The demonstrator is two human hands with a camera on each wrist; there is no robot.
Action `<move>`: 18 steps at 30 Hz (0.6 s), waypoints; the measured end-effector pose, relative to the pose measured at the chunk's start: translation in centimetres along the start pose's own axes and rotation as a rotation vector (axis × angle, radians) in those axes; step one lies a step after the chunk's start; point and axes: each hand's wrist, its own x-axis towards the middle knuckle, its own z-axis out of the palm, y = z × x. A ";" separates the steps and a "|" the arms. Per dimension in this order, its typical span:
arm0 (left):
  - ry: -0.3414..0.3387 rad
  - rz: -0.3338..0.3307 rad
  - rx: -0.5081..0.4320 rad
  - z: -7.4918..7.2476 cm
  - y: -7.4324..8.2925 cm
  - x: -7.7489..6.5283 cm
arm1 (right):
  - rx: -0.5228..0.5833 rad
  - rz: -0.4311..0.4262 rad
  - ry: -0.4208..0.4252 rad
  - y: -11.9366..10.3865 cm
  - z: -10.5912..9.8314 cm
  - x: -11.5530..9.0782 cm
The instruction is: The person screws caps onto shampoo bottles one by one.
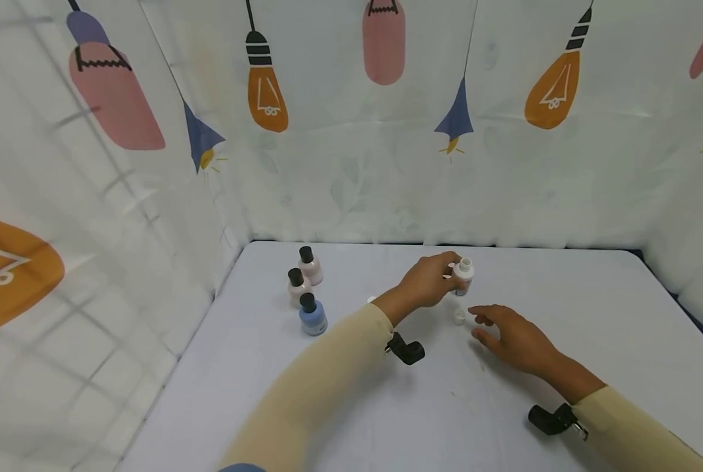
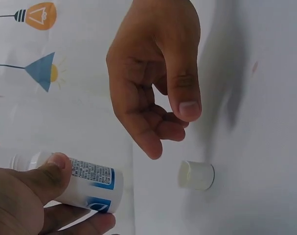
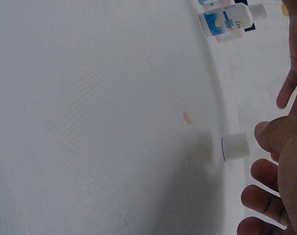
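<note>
My left hand point(image 1: 427, 282) grips a small white bottle point(image 1: 463, 274) with a blue label, held above the table; its neck is uncapped. In the left wrist view, the thumb lies across this bottle point(image 2: 97, 183) and fingers pass beneath it. A white cap point(image 1: 460, 317) stands on the table below, hollow side up in the left wrist view. My right hand point(image 1: 513, 337) hovers just to the cap's right, fingers loosely bent and apart from it, holding nothing. From the right wrist, the cap point(image 3: 235, 146) appears beside the thumb and fingers.
Three black-capped bottles stand at the left: a blue one point(image 1: 313, 316), a pale pink one point(image 1: 299, 286) and another pink one point(image 1: 311, 265). A second white bottle point(image 3: 226, 20) shows in the right wrist view, mostly hidden by the left wrist from above. Patterned cloth point(image 1: 351, 183) borders the table.
</note>
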 end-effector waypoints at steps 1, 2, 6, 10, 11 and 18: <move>-0.007 0.009 0.000 -0.2 0.1 -0.3 | 0.004 0.000 -0.003 0.1 0.0 0.1; -0.014 0.022 0.002 -0.5 0.3 -0.7 | 0.006 0.003 -0.007 0.1 0.0 0.2; -0.044 0.048 0.000 -1.3 0.7 -2.1 | 0.013 -0.001 -0.010 0.3 0.2 0.6; -0.071 0.072 -0.006 -2.2 0.9 -3.5 | 0.027 0.004 -0.020 0.3 0.3 1.1; -0.078 0.078 -0.008 -2.4 0.9 -3.9 | 0.031 0.009 -0.024 0.3 0.3 1.3; -0.128 0.099 -0.047 -3.2 0.4 -6.2 | 0.047 0.031 -0.037 0.3 0.7 1.7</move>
